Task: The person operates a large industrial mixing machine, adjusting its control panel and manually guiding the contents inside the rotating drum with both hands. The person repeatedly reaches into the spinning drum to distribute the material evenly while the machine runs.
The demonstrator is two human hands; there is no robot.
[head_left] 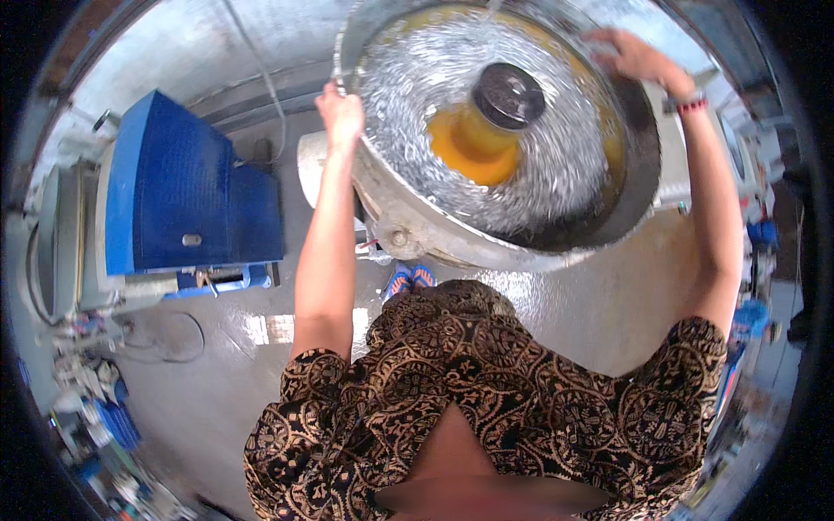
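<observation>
Visibly, left hand [340, 111] clasping plain metal drum [434, 224].

The metal pieces [565, 165] in my tub [643, 156] are smeared into streaks, too small for me to tell their shape. The picture's top edge cuts off the tub's far rim. My right hand [632, 57] is blurred, and my clothes [521, 382] partly hide my shoes [423, 276].

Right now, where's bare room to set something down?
Bare grey floor shows between the large round metal tub, dark patterned shirt and right forearm; also between that shirt and the boxy blue cabinet. Crowded: the tub, with silvery pieces; lower-left, jumbled clutter.
</observation>
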